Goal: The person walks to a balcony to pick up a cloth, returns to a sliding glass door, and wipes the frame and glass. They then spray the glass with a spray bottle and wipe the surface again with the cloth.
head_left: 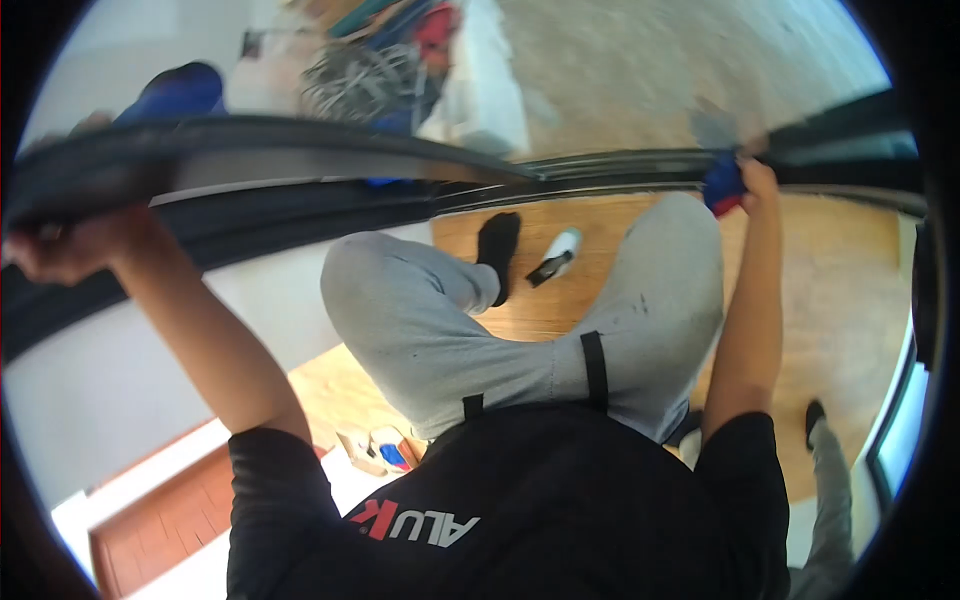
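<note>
My left hand (75,245) is at the far left, its fingers curled against a long black frame bar (320,205). Part of those fingers blurs into the dark edge. My right hand (760,185) is closed on a blue and red bundle (724,184), which looks like cloth and touches the black sill track (640,175). Above the left side of the track, a second dark bar (300,132) slants down to meet it near the middle. On the wooden floor between my knees lies a white bottle (556,257) with a black part.
Beyond the track are a blurred heap of grey strips (360,80) and a white sheet (480,100). Someone in blue (180,90) is at the upper left. Another person's leg (830,490) shows at lower right. An open box (380,452) sits behind my left side.
</note>
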`<state>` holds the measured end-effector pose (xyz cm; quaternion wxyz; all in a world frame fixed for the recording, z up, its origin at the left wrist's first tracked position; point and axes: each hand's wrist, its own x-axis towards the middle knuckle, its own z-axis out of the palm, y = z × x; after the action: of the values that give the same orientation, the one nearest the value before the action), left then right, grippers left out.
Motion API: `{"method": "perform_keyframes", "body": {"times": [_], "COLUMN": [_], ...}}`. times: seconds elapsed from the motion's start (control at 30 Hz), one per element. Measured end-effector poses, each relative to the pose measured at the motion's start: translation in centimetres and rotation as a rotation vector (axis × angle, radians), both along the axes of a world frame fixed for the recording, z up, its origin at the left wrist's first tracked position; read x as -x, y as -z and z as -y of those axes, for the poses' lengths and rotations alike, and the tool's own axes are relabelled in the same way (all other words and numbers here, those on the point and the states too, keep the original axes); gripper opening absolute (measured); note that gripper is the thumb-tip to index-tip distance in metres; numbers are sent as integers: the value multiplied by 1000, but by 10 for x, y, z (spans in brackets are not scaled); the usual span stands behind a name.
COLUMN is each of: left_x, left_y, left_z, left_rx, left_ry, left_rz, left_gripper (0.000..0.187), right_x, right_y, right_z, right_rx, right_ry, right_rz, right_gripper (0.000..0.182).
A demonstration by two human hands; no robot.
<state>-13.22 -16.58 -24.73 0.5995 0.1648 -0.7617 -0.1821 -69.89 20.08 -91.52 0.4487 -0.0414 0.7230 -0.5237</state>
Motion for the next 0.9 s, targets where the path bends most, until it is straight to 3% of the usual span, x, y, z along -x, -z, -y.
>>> {"method": "perform_keyframes", "body": {"times": [0.03,0.07,0.13,0.27,0.33,0.43,0.47,0.53,0.57,0.67,0.77,0.83,0.9], "left_x": [7,22,40,28,34,4,1,41,49,43,38,34,28], "left_y": [10,24,41,69,79,81,81,89,90,86,84,83,87], "left_z": [-8,-19,-38,-73,-83,-81,-92,-112,-114,-106,-110,-112,-106], "left_rx": [62,146,280,389,489,575,585,607,617,550,581,547,519], "left_ry": [-58,-94,-188,-598,-708,-771,-783,-731,-680,-640,-597,-606,-598], "left_rz": [-12,-23,-29,76,122,487,573,536,491,372,262,221,178], "left_gripper": [61,57,50,40,42,31,29,46,57,62,63,64,65], "right_x": [-1,-23,-23,-29,-13,-20,-26,-43,-72,-124,-177,-222,-262], "right_y": [-5,-60,-74,-96,-72,-95,-103,-112,-146,-223,-323,-400,-433], "right_z": [12,9,8,-8,-25,-28,-28,-6,8,38,52,69,81], "right_rx": [-161,-95,-71,-26,-126,-164,-240,-352,-378,-479,-288,-239,-5], "right_ry": [-126,281,230,-37,-105,-116,-241,-450,-573,-883,-776,-801,-820], "right_rz": [-290,133,125,89,-290,-55,-193,-468,-498,-918,-1143,-993,-846], "right_gripper": [24,26,27,28,30,30,31,33,34,33,31,30,30]}}
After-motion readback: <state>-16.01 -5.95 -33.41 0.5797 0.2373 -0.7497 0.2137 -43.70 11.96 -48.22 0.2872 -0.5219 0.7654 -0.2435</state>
